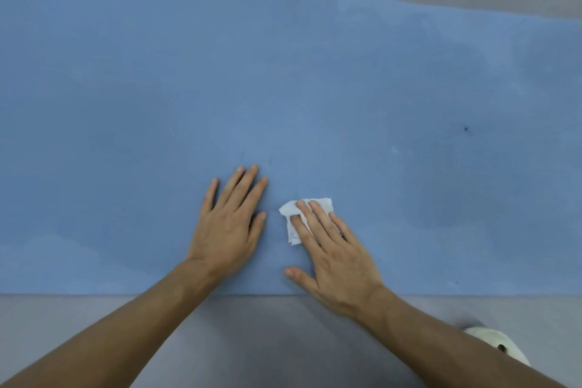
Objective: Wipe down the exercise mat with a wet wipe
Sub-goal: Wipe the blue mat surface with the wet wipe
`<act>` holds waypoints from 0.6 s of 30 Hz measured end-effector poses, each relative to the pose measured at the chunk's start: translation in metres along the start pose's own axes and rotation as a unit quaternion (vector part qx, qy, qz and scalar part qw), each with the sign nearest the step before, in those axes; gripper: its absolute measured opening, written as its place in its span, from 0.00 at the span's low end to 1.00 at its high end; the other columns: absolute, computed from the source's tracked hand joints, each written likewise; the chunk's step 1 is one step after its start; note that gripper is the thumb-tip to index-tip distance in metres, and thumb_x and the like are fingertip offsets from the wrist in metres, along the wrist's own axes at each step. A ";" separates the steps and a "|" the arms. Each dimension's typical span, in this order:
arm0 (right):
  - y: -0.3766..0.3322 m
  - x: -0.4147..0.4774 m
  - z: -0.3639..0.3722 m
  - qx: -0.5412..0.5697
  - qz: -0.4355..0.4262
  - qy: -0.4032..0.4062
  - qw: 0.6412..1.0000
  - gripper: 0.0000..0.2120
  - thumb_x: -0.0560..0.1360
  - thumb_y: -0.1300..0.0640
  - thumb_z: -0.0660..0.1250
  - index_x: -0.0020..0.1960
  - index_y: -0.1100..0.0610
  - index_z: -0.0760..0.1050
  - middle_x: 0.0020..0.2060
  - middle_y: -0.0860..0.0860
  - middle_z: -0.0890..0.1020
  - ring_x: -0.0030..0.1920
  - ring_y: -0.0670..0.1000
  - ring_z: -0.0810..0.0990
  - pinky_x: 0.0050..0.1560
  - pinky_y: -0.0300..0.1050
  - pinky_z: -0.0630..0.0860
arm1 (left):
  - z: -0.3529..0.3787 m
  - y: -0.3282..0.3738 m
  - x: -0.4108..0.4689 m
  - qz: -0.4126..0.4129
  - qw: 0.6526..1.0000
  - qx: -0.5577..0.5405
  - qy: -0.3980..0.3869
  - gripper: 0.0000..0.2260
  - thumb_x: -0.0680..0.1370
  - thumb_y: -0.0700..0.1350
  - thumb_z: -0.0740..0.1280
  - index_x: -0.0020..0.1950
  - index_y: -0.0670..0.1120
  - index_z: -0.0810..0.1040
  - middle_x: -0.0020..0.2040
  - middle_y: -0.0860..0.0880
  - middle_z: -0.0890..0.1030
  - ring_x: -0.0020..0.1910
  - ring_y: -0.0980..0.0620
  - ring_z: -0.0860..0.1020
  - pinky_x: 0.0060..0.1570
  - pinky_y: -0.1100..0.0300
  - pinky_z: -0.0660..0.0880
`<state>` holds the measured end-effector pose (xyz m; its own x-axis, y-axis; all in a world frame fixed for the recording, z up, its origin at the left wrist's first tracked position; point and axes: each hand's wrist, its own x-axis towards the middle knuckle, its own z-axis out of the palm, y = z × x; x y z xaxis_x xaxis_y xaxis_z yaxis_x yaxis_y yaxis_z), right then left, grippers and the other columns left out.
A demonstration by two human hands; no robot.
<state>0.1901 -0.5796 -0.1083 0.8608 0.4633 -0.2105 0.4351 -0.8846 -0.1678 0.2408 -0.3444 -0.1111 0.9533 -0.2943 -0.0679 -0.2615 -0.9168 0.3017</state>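
Head view, sole view. Item: blue exercise mat (315,88), laid flat on a grey floor (252,340), spanning the frame from side to side; its near edge runs just under the wrists. Item: white wet wipe (294,224), crumpled into a small pad, lying on the mat near that edge, at centre. Item: right hand (333,255), palm down, fingers extended flat over the wipe, pinning it to the mat rather than pinching it; thumb splayed to the side on bare mat. This flat press probably serves to spread contact for wiping strokes. Item: left hand (230,230), open, palm down on bare mat just beside the wipe, holding nothing; likely placed to brace the body or to hold the mat from sliding. Surface notes: a small dark speck (466,128) lies well apart to the right; paler and darker patches mark the right portion, possibly damp traces. Item: pale object (491,343) at lower right on the floor, partly hidden by the forearm, unidentified.
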 end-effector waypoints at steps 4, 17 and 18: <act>0.008 0.026 -0.007 0.019 0.109 0.034 0.993 0.38 0.82 0.32 0.47 0.83 0.56 0.54 0.83 0.51 0.52 0.83 0.50 0.49 0.81 0.50 0.50 | 0.009 0.002 0.002 -0.004 0.999 0.049 0.013 0.28 0.83 0.56 0.53 0.82 0.49 0.61 0.84 0.51 0.56 0.83 0.50 0.54 0.79 0.41 0.52; -0.023 0.003 -0.007 0.058 -0.008 0.018 0.998 0.38 0.83 0.37 0.54 0.84 0.59 0.49 0.84 0.53 0.49 0.83 0.52 0.46 0.81 0.51 0.53 | 0.018 -0.004 0.001 0.004 0.995 0.095 0.030 0.28 0.84 0.57 0.50 0.84 0.51 0.57 0.84 0.51 0.53 0.83 0.50 0.52 0.79 0.41 0.52; -0.030 -0.002 -0.003 0.050 -0.030 0.019 0.998 0.38 0.83 0.36 0.53 0.84 0.59 0.50 0.84 0.52 0.49 0.83 0.52 0.46 0.81 0.51 0.54 | 0.018 -0.005 0.001 0.007 0.995 0.095 0.029 0.28 0.85 0.57 0.50 0.84 0.51 0.57 0.84 0.51 0.53 0.83 0.49 0.52 0.79 0.41 0.52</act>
<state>0.1760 -0.5543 -0.0998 0.8440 0.5114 -0.1615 0.4591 -0.8447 -0.2752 0.2401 -0.3455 -0.1301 0.9548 -0.2972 -0.0081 -0.2943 -0.9486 0.1163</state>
